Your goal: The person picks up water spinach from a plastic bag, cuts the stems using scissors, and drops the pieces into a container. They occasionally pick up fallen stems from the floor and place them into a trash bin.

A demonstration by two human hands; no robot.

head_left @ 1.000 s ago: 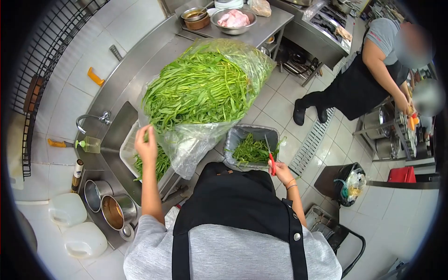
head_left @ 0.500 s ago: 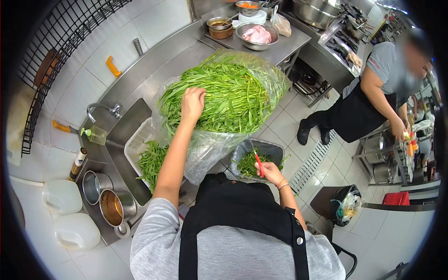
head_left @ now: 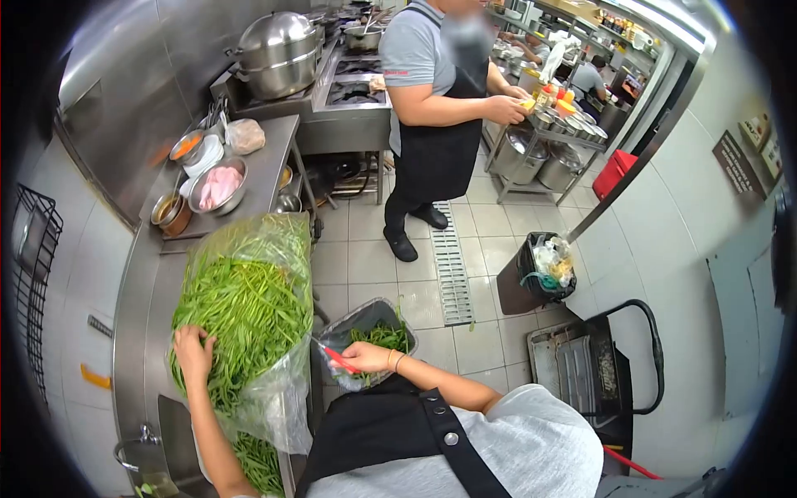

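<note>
A large heap of long-stemmed leafy greens [head_left: 249, 311] lies in an open clear plastic bag [head_left: 278, 398] on the steel counter. My left hand [head_left: 193, 355] is at the left side of the heap, fingers curled into the stalks; the fingertips are partly hidden. My right hand [head_left: 365, 357] grips a small red-handled knife [head_left: 339, 360], its thin blade pointing up and left toward the bag. Below that hand stands a lined bin [head_left: 361, 314] with cut greens [head_left: 382, 335] in it. More greens [head_left: 257, 465] lie beside the sink, below the bag.
A bowl of raw meat [head_left: 220, 187], pots and plates stand on the counter beyond the bag. A co-worker [head_left: 436, 100] stands ahead by a shelf of containers. A rubbish bin [head_left: 535, 274] and a black-handled trolley [head_left: 581, 365] are to the right; a floor drain [head_left: 448, 266] runs between.
My view has swung to the right, so the bag and sink appear further left. My left hand is still at the greens, and the knife remains in my right hand.
</note>
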